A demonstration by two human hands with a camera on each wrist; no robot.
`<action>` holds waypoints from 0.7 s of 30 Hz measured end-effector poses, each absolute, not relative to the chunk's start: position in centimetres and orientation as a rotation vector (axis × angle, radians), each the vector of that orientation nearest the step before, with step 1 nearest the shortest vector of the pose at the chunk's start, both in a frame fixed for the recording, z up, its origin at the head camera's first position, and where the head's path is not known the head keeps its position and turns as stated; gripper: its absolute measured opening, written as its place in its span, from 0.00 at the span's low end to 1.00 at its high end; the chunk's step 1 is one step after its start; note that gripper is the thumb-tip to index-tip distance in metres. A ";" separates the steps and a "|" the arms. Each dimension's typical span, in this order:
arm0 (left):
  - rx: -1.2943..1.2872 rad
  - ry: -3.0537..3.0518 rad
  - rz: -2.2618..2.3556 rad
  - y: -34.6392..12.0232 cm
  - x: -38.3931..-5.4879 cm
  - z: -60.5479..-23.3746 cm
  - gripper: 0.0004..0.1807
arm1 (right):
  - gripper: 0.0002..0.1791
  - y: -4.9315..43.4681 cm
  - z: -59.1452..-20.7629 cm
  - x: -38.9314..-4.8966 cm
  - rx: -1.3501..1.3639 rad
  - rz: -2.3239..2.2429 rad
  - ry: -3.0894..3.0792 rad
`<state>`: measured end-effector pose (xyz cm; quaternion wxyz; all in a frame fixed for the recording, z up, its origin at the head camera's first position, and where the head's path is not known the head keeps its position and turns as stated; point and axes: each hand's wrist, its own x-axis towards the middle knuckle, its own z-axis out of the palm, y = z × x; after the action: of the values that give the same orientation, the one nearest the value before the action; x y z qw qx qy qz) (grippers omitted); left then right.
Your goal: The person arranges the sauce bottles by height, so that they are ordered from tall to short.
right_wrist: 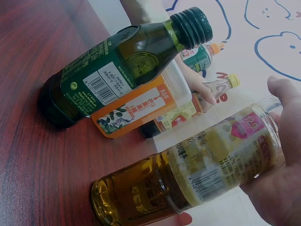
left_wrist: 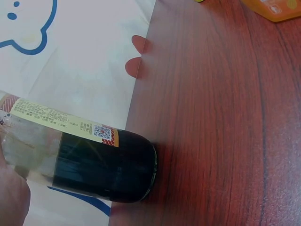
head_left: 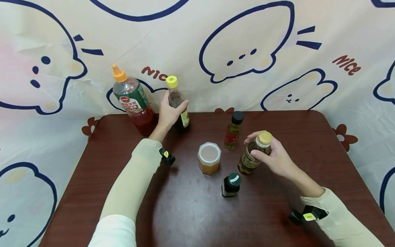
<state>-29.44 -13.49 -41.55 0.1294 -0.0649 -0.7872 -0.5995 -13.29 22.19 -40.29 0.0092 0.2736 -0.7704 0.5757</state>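
Note:
At the back of the table, my left hand [head_left: 169, 112] grips a sauce bottle [head_left: 177, 99] with a yellow cap and dark liquid. In the left wrist view this bottle [left_wrist: 101, 162] shows a pale label strip, with part of the hand [left_wrist: 13, 193] at the left edge. My right hand [head_left: 279, 156] holds a glass oil bottle [head_left: 249, 159] with a yellow lid, thumb across its near side. The right wrist view shows golden liquid low in the oil bottle [right_wrist: 141, 188], and the hand [right_wrist: 277, 188] wrapped about its upper part.
Left of the sauce bottle stands a large squeeze bottle [head_left: 134, 101] with red sauce and an orange cap. Mid-table are an orange-filled jar [head_left: 209, 161], a small green-capped bottle [head_left: 229, 187] and a slim black-capped bottle [head_left: 232, 133]. A patterned cloth [head_left: 185, 44] hangs behind the table.

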 end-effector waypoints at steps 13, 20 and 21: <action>-0.205 -2.284 -1.756 -13.5 -29.4 -41.5 0.31 | 0.21 22.1 -40.1 -13.2 0.842 1.787 -2.421; -0.214 -2.285 -1.745 -13.5 -29.5 -41.6 0.31 | 0.18 22.0 -39.9 -13.1 0.816 1.761 -2.422; -0.217 -2.283 -1.745 -13.5 -29.5 -41.6 0.31 | 0.18 22.0 -39.9 -13.1 0.810 1.753 -2.421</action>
<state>-29.47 -13.50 -41.58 0.1294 -0.0746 -0.7856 -0.6004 -13.12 21.99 -39.87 0.0225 0.2616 -0.7816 0.5658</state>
